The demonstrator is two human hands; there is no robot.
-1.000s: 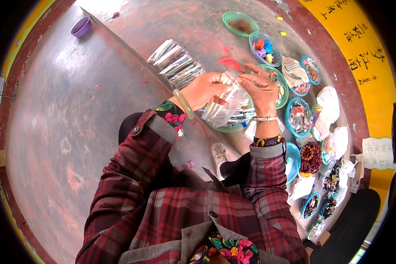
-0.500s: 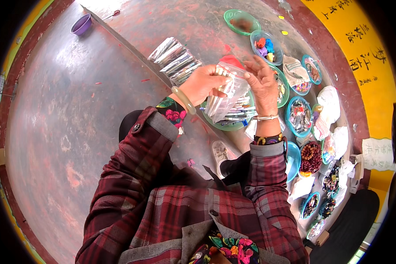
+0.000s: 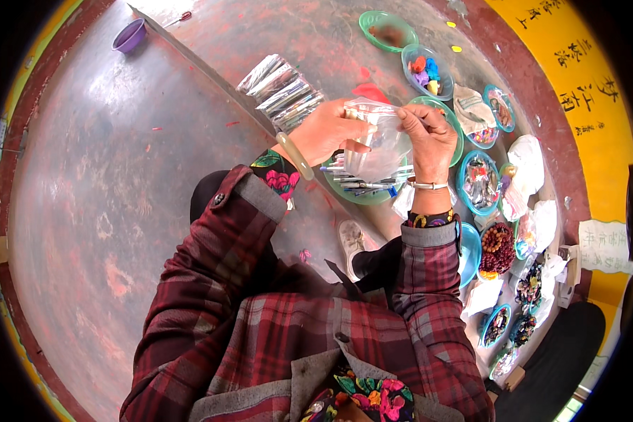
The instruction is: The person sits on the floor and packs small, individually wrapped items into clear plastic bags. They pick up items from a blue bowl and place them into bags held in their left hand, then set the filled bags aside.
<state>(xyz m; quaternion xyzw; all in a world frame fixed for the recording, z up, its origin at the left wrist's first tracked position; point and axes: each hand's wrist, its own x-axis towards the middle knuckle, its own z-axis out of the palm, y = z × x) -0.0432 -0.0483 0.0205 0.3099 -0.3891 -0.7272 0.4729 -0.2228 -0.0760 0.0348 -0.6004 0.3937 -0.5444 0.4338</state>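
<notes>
A clear plastic zip bag [image 3: 381, 151] is stretched between my hands above a green basin of pens [image 3: 359, 188]. Its left side is pinched in my left hand [image 3: 328, 132], thumb toward the bag's middle. My right hand [image 3: 431, 133] grips the upper right corner between thumb and fingers. Whitish shapes show behind or inside the bag near my left fingers; which of the two I cannot tell. Beyond my left hand, a row of filled clear packets [image 3: 281, 88] lies on the floor. A red piece [image 3: 371, 92] lies just past the bag.
On the right stand several basins, among them a blue one with colourful pieces [image 3: 427, 74], a blue one with small packets [image 3: 479, 183] and a pile of dark red beads [image 3: 497, 250]. A purple basin [image 3: 129, 36] and red-handled scissors [image 3: 184, 16] lie far left. My shoe [image 3: 352, 239] is below the pens.
My right hand has closed on the bag's corner and drawn it right, so the bag is spread wider. My left hand stays nearly in place.
</notes>
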